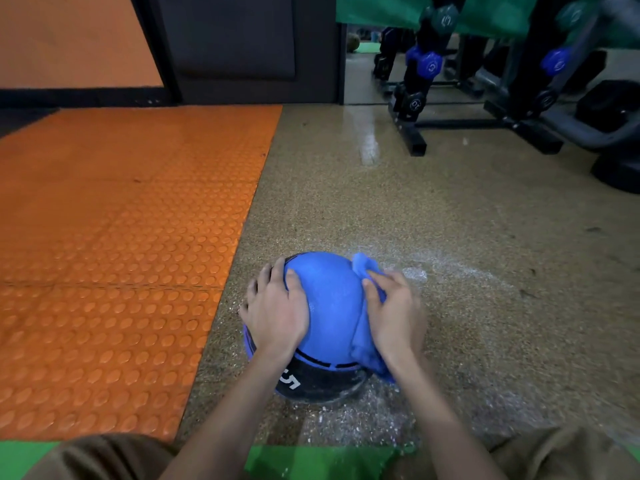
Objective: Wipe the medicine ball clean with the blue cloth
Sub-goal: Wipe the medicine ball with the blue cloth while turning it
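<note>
Head view: left hand [277, 313] spread on medicine ball [329, 299], numeral [290, 380] nearside; right hand [394, 313] flat, pressing blue cloth [363, 351].

I read a white 5 on the near black band of the medicine ball [329, 299]. Far right, the blue dumbbell [431, 65] shows a 3 on its end. The other dumbbell numbers are too blurred for me.

A round, rubbery blue-and-black medicine ball [329, 299] marked with a white "5" sits on a speckled tan floor [450, 220], with white powdery flecks [363, 420] scattered around its base. The left hand [277, 313] lies spread flat against the ball's left side, while the right hand [394, 313] presses a crumpled blue cloth [365, 348] against its right side with fingers laid out. An orange studded rubber mat [121, 254] adjoins the floor on the left, and a black rack of blue and dark dumbbells [415, 98] stands far right.
</note>
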Available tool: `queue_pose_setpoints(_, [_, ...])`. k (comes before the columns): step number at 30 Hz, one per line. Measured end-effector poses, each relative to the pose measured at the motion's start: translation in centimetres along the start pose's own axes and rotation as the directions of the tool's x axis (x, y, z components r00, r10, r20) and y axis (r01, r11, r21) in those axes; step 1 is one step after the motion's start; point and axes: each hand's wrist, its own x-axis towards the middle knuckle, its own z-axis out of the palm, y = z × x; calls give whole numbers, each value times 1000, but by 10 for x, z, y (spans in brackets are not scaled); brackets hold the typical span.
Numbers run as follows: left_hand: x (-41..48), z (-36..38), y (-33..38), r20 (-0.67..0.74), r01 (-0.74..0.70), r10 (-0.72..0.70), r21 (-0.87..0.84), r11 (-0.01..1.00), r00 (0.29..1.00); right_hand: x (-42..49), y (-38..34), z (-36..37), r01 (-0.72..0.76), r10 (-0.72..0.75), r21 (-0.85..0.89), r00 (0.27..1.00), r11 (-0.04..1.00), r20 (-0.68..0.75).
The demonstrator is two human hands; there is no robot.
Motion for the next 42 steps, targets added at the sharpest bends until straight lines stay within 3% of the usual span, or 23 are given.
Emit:
queue_pose_setpoints(2, [0,0,-1,-1,-27,27,12,1000,1000,-21,-19,-2,238,-238,-9,967,971,-88])
queue_pose_setpoints(4, [-4,0,-4,-11,-72,72,15,997,997,-21,-37,-4,422,-429,-90,900,902,-80])
queue_pose_setpoints(5, [-7,0,-6,-23,-98,98,18,995,995,-7,-45,-4,447,-449,-119,894,886,17])
queue_pose_setpoints(7, [-13,-1,-9,-38,-122,122,22,992,992,24,-59,2,360,-320,-128,912,924,257])
queue_pose_setpoints(10, [-16,-3,-9,-34,-108,108,19,994,994,44,-70,11,304,-228,-177,908,936,351])
queue_pose_setpoints(13, [-10,-6,-10,0,-95,95,-29,995,995,7,-58,6,434,-395,-225,897,872,199])
queue_pose_setpoints(16, [-2,-9,-16,33,-95,98,-94,991,995,-49,-26,-1,468,-474,-91,878,879,-60])
queue_pose_setpoints(18, [-1,-11,-18,43,-117,123,-120,986,991,-62,-17,0,481,-484,-55,868,875,-108])
queue_pose_setpoints(21, [-4,-11,-16,35,-160,165,-119,980,986,-31,-40,-1,412,-421,-112,905,904,-62])
queue_pose_setpoints(25, [-8,-11,-14,22,-132,135,-113,985,991,18,-65,10,335,-287,-208,930,919,230])
queue_pose_setpoints(26, [-8,-12,-13,19,-123,126,-120,985,992,17,-65,11,349,-302,-216,927,912,223])
queue_pose_setpoints(28, [-8,-15,-14,9,-118,121,-149,982,993,4,-58,11,377,-372,-211,926,902,62])
queue_pose_setpoints(30, [-8,-18,-17,4,-138,141,-194,971,990,-13,-41,15,343,-360,-143,925,928,-121])
queue_pose_setpoints(32, [-9,-21,-19,10,-164,170,-224,961,985,-25,-19,14,193,-182,30,958,981,-220])
queue_pose_setpoints(34, [-10,-23,-20,30,-179,190,-217,960,981,-27,2,12,-58,105,267,981,962,-166])
queue_pose_setpoints(36, [-9,-23,-20,53,-178,192,-205,962,980,-22,17,9,-216,248,373,968,902,-38])
queue_pose_setpoints(39, [-3,-23,-17,82,-164,184,-203,965,980,-8,8,-12,-247,267,415,964,876,11])
queue_pose_setpoints(42, [4,-23,-16,103,-124,147,-198,972,984,-8,-5,-27,-177,129,433,982,884,138])
